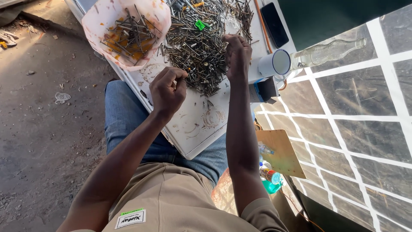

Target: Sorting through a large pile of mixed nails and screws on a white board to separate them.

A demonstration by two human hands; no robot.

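Khaki shirt and blue jeans sit nearest, a white scuffed board serving as desk [195, 141] across the knees. Left hand [168, 89] is curled narrow; whether its grip pinches anything I cannot tell. Right hand [237, 55] rests fingers-down in the heap of dark metal nails [195, 47]: stiff, sharp, probably best pinched mid-shaft.

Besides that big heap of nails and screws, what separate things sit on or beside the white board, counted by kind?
Pink tub: 1
White mug: 1
Black phone: 1
Clear glass bottle: 1
Green plastic piece: 1
Total: 5
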